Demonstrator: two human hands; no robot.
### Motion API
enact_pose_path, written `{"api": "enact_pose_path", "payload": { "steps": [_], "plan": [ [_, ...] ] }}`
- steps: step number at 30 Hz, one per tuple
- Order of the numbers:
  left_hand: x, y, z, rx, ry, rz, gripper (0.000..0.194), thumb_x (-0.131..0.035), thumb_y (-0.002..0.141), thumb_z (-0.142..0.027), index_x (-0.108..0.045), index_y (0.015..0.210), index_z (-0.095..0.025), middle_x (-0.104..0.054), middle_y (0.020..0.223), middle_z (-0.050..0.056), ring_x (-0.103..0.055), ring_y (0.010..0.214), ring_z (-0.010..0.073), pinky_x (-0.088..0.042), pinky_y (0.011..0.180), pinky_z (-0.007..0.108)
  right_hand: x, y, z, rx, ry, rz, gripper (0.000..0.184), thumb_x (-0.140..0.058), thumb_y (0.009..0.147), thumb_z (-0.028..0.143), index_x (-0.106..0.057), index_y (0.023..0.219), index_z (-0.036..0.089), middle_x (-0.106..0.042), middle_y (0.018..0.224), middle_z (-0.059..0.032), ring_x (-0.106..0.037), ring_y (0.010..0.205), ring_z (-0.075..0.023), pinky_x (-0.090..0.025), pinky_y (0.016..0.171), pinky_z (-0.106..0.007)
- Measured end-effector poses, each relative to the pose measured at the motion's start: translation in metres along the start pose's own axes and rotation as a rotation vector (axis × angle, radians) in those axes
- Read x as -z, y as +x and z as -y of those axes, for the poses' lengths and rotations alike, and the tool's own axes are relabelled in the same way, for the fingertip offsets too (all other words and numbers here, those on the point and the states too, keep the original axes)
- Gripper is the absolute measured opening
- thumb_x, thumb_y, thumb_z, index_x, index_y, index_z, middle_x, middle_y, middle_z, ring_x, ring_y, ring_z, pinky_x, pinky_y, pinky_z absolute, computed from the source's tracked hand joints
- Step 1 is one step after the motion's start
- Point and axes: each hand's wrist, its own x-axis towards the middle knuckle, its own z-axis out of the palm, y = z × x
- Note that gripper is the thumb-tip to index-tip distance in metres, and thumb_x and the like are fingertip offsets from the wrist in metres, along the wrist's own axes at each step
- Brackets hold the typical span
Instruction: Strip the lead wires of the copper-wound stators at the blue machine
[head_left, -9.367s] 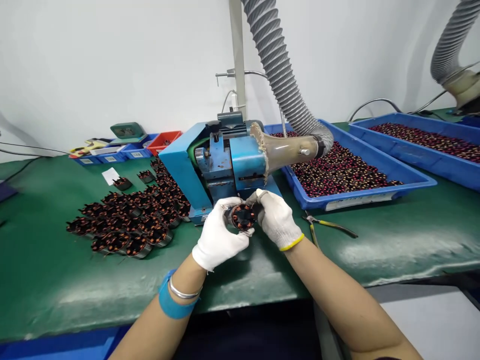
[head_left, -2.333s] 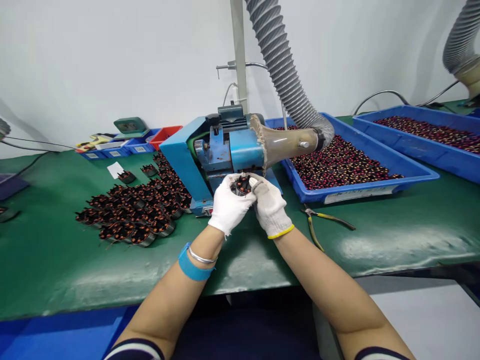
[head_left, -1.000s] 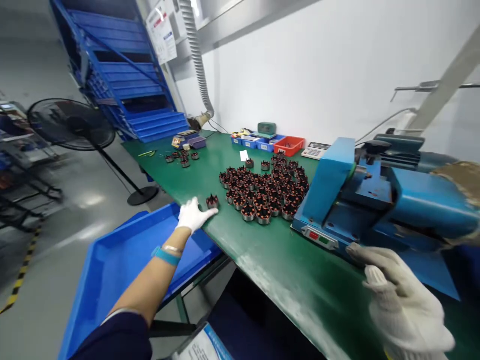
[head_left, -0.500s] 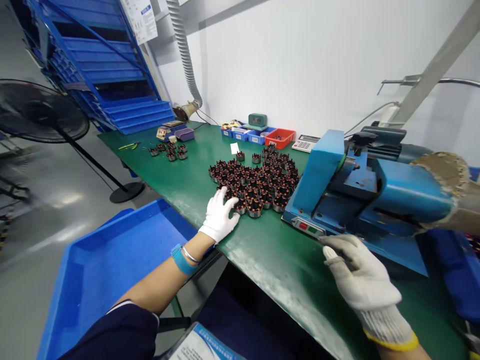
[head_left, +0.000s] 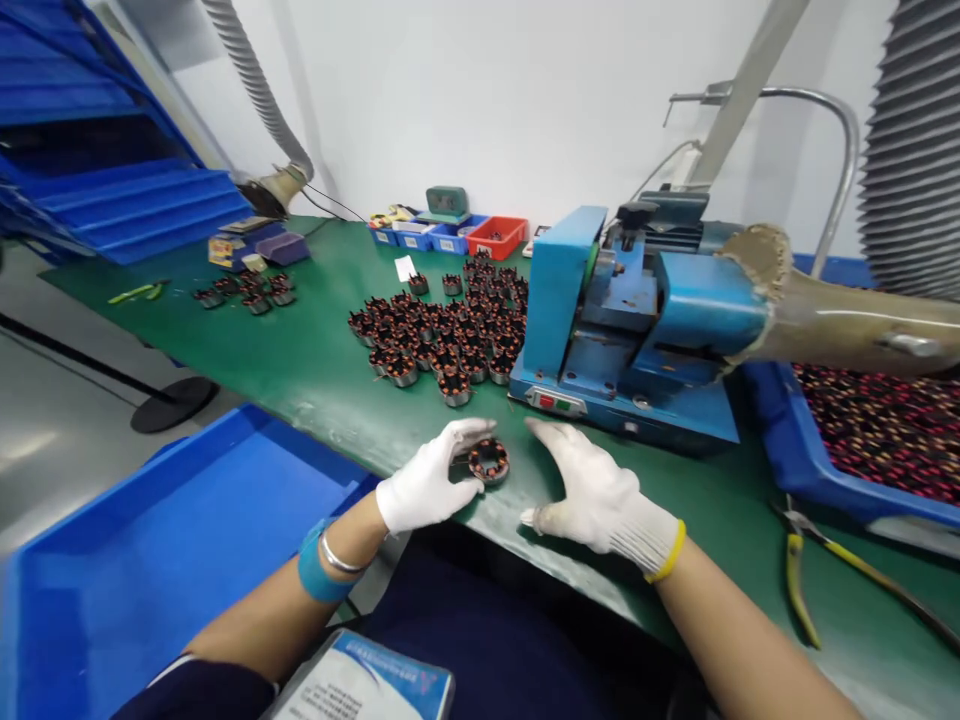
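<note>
Change: since half a second ago, left hand [head_left: 427, 480] is no longer reaching at the cluster, is now curving round one stator [head_left: 490, 468]; right hand [head_left: 600, 490] is sitting farther left along the front of the blue machine [head_left: 622, 310].
Left-hand pose: palm is facing right, fingers and thumb are standing apart; can't tell whether they're touching the stator.
Right-hand pose: is hovering in front of the blue machine, fingers extending toward its switch panel [head_left: 556, 402], thumb spreading wide from them.
Stator: is lying on the green table [head_left: 330, 400], front-left of the blue machine, between left fingers and thumb, well apart from the right fingertips.
Pliers: yellow-handled pliers [head_left: 794, 575] are lying front-right of the blue machine.
Cluster: more stators [head_left: 450, 335] are standing left of the blue machine.
Red bin: red bin [head_left: 487, 246] is sitting behind-left of the blue machine.
</note>
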Motion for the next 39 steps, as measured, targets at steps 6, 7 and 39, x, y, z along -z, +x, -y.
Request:
{"api": "enact_pose_path", "payload": {
  "steps": [6,7,39],
  "plan": [
    [-0.01,0.02,-0.012,0.077,0.173,-0.013,0.089,-0.065,0.073,-0.025,-0.021,0.15,-0.017,-0.033,0.154,0.015,-0.04,0.138,0.0289,-0.034,0.116,0.048,0.001,0.004,-0.012,0.109,-0.027,0.025,0.087,-0.077,0.058,0.037,-0.048,0.138,0.016,-0.048,0.142,-0.0128,-0.045,0.13,-0.0325,-0.04,0.108,-0.043],
    [-0.01,0.021,-0.013,0.062,0.219,0.006,0.081,-0.067,0.071,-0.028,-0.034,0.144,-0.016,-0.037,0.152,0.015,-0.041,0.138,0.03,-0.034,0.116,0.049,0.001,0.004,-0.015,0.105,-0.029,0.018,0.079,-0.076,0.06,0.036,-0.053,0.133,0.016,-0.05,0.14,-0.0121,-0.046,0.129,-0.0321,-0.041,0.107,-0.043],
    [-0.099,0.135,-0.107,-0.092,-0.781,-0.065,0.061,-0.077,0.068,-0.044,-0.059,0.119,-0.014,-0.068,0.119,0.01,-0.064,0.111,0.0258,-0.05,0.1,0.039,0.055,0.014,-0.048,-0.211,0.406,-1.19,0.045,-0.074,0.058,0.044,-0.066,0.094,0.018,-0.07,0.092,-0.008,-0.066,0.085,-0.0254,-0.055,0.079,-0.038]
  ]
}}
